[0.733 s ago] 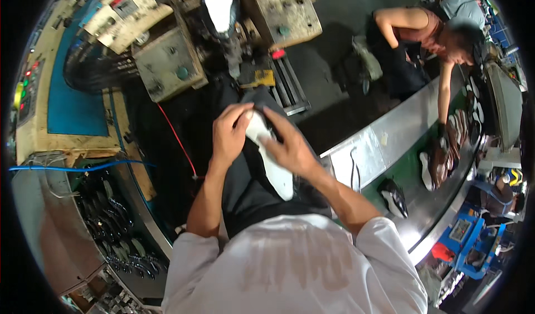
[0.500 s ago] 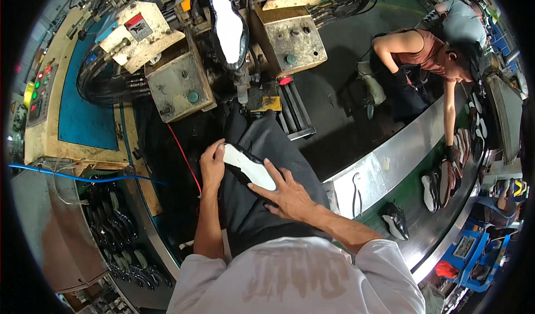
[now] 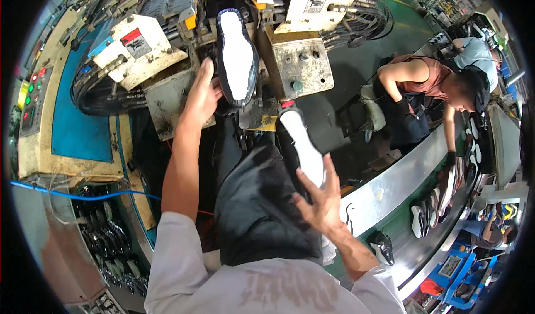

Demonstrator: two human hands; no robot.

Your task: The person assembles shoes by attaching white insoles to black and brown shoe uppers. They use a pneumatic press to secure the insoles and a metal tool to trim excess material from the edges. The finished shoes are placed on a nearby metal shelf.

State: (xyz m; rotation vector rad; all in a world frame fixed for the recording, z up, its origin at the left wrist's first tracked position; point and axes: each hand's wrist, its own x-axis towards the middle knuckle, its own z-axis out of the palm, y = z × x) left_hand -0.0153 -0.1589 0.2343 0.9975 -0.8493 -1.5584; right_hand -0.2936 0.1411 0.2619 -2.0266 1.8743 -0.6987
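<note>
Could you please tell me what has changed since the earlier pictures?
The left hand has let go of the handheld shoe upper and reached forward beside the machine-mounted upper; the right hand has carried the handheld one forward and rightward. The machine-mounted upper stays white underside up.

The mounted shoe upper (image 3: 252, 84) looks glossy, the metal ledge (image 3: 374, 201) smooth.

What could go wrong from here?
1. Pinch: the left hand is right beside the upper shoe, close to the machine; if that moved, fingers could get caught.
2. Drop: the right hand is spread at the near end of the lower shoe. Its grip isn't clear, so the shoe might slip.
</note>
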